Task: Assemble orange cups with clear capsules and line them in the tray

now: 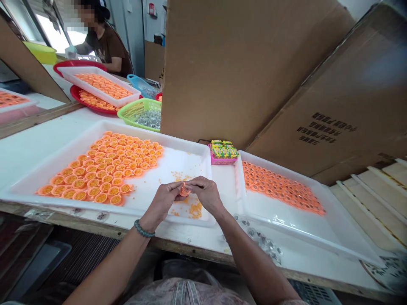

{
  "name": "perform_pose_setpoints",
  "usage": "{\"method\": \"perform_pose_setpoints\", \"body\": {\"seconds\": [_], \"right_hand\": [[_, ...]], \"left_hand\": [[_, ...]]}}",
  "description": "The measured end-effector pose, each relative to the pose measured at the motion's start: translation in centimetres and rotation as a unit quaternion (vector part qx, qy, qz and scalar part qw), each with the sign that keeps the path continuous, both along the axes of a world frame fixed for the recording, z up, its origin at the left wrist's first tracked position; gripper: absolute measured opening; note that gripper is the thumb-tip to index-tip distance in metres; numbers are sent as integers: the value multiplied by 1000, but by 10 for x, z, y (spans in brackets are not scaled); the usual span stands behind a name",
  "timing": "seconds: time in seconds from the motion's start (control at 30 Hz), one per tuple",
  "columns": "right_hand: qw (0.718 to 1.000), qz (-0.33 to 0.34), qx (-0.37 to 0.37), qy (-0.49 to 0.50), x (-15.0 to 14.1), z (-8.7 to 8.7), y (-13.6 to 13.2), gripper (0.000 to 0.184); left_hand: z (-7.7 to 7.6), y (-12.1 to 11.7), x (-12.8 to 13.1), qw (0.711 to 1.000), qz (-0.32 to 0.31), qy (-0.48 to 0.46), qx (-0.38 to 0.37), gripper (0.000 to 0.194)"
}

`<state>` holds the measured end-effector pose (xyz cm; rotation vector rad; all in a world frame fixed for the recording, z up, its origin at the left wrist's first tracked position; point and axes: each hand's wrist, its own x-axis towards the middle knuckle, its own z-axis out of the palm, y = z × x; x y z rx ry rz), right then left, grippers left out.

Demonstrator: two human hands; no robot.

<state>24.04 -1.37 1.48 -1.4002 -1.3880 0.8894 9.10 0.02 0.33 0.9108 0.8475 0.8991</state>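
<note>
Head view: I make out a small orange plastic cap (184, 190), though the fingers partly hide it, pinched between the left hand (163, 201) and right hand (205, 195), both pressed together above a white tray (190, 163). Rows of orange caps (101, 169) lie left of the hands; a second tray (286, 224) sits to their right.

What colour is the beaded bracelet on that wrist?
Muted teal green: the beaded bracelet sits around the left wrist, and the head view shows it best.
</note>
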Motion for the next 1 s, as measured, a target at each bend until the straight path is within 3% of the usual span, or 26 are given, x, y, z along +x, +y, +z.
{"method": "perform_pose_setpoints", "body": {"seconds": [0.2,0.33,0.43,0.63,0.8,1.0], "right_hand": [[998,-3,42,-36,-2,4,-3,13],[999,4,-32,15,-1,9,-2,6],[993,14,-87,83,1,8,0,15],[986,21,-92,139,8,2,-6,33],[993,56,-96,50,8,5,-15,27],[997,6,-36,-66,2,-5,-22,11]], "left_hand": [[3,-2,-2,1000,-24,-16,6,31],[3,-4,-4,998,-47,-28,34,28],[2,-5,-4,997,-44,8,65,34],[3,-7,-3,997,-27,3,67,53],[5,-7,-4,996,-41,-3,75,58],[5,-7,-4,991,-67,59,97,62]]}}
